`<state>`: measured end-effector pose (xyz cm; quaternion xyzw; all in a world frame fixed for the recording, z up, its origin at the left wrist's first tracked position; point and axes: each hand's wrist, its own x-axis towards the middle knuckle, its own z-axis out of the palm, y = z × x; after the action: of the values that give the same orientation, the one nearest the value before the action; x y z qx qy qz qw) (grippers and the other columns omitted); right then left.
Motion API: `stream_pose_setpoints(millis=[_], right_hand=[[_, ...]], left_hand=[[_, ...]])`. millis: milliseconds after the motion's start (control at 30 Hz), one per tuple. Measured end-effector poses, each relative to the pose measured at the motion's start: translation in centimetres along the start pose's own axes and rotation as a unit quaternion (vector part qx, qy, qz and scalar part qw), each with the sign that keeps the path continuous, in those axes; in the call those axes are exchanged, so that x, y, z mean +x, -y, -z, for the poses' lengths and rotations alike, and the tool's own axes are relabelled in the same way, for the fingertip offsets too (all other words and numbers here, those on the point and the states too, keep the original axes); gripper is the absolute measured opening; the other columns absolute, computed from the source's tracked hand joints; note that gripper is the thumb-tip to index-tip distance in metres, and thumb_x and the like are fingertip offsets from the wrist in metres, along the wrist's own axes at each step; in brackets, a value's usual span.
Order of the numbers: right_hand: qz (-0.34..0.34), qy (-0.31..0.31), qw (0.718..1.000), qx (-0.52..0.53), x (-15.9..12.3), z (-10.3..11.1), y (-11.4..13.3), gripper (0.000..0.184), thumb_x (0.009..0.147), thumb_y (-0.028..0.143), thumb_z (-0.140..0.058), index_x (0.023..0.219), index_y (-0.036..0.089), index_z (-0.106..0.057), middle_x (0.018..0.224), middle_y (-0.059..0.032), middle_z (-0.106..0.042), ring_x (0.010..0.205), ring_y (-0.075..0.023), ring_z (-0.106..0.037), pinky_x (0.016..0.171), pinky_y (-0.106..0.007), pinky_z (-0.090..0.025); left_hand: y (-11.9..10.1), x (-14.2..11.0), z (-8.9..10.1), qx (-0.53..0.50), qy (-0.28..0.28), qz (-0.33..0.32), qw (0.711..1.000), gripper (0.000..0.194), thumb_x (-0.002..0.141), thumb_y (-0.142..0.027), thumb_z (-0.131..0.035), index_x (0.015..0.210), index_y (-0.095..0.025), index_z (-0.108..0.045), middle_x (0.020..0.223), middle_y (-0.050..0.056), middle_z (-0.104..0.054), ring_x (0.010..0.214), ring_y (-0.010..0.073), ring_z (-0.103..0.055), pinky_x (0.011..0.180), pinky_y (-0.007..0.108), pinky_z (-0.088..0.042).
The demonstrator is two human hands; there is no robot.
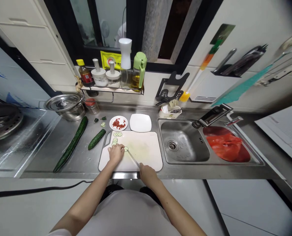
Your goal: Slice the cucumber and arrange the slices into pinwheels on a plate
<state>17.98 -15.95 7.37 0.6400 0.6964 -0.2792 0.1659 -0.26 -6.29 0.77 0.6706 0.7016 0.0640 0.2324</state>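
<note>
My left hand (pixel 116 152) is curled over a short piece of cucumber (pixel 125 149) on the white cutting board (pixel 146 150), pinning it down. My right hand (pixel 147 173) is closed on the handle of a knife (pixel 133 159), whose blade runs up to the cucumber end beside my left fingers. Several cut cucumber slices (pixel 115 139) lie in a row on the board's far left corner.
A long cucumber (pixel 71 145) and a half cucumber (pixel 97 139) lie left of the board. Behind it stand a plate of chopped red bits (pixel 118 123) and a white plate (pixel 140 123). The sink (pixel 182 144) with a red basin (pixel 224 144) is to the right, a steel pot (pixel 65 105) at back left.
</note>
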Motion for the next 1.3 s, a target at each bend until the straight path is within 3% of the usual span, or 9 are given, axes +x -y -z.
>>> stream_pose_setpoints(millis=[1300], right_hand=[[0.014,0.003,1.0,0.004,1.6,0.9,0.4,0.029,0.088,0.009,-0.04,0.113,0.014,-0.054,0.1,-0.0165,-0.068,0.097,-0.0266,-0.066,0.073,-0.032,-0.046]], left_hand=[[-0.1,0.8,0.3,0.0,0.024,0.004,1.0,0.025,0.084,-0.026,-0.053,0.103,-0.031,-0.068,0.11,0.006,-0.065,0.111,0.029,-0.051,0.091,0.045,-0.03]])
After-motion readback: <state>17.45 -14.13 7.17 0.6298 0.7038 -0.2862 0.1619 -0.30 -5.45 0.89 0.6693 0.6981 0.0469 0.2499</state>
